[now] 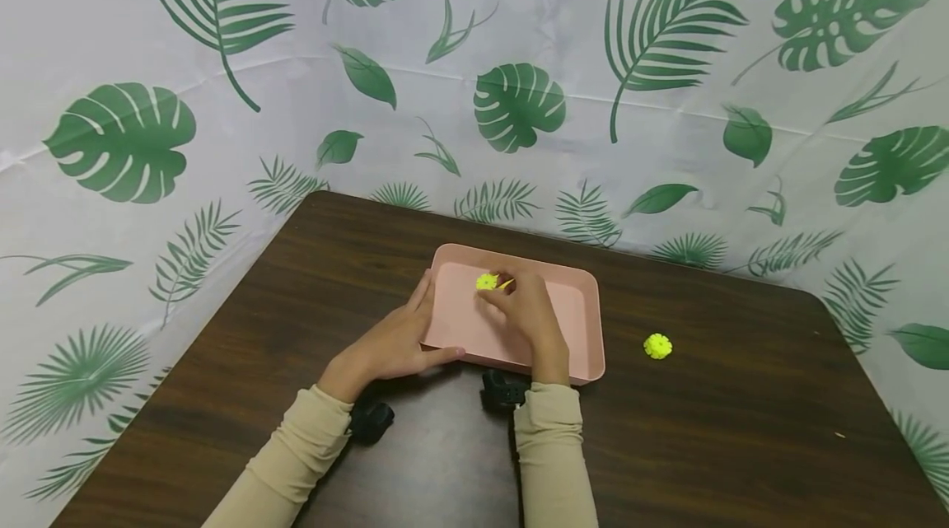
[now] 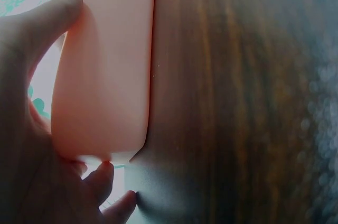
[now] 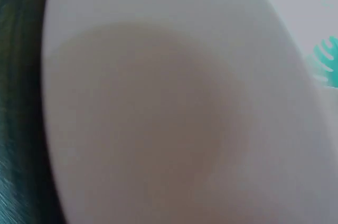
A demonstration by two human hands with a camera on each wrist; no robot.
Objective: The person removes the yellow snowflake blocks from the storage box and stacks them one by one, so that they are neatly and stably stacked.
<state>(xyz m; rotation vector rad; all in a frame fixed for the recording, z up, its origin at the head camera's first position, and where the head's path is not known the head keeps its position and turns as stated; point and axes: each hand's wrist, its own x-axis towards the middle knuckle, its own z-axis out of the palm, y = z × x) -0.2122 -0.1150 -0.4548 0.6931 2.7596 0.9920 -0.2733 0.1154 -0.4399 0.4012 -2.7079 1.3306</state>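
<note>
A shallow pink tray (image 1: 578,322) lies on the table. My left hand (image 1: 396,338) grips its near left corner, thumb along the front wall and fingers along the left side; the left wrist view shows this hand (image 2: 31,76) against the tray's outer wall (image 2: 105,76). Over the tray, my right hand (image 1: 528,306) pinches a small neon-yellow piece (image 1: 507,283), mostly hidden by the fingers. A neon-yellow flower-shaped piece (image 1: 486,282) shows right at those fingertips; whether it is also held is unclear. In the right wrist view, the blurred tray wall (image 3: 158,2) fills most of the picture.
Another neon-yellow flower-shaped piece (image 1: 657,346) lies on the dark wooden table (image 1: 712,429), right of the tray. A tiny light scrap (image 1: 839,435) is farther right. A leaf-print curtain (image 1: 415,100) hangs behind the table's back edge.
</note>
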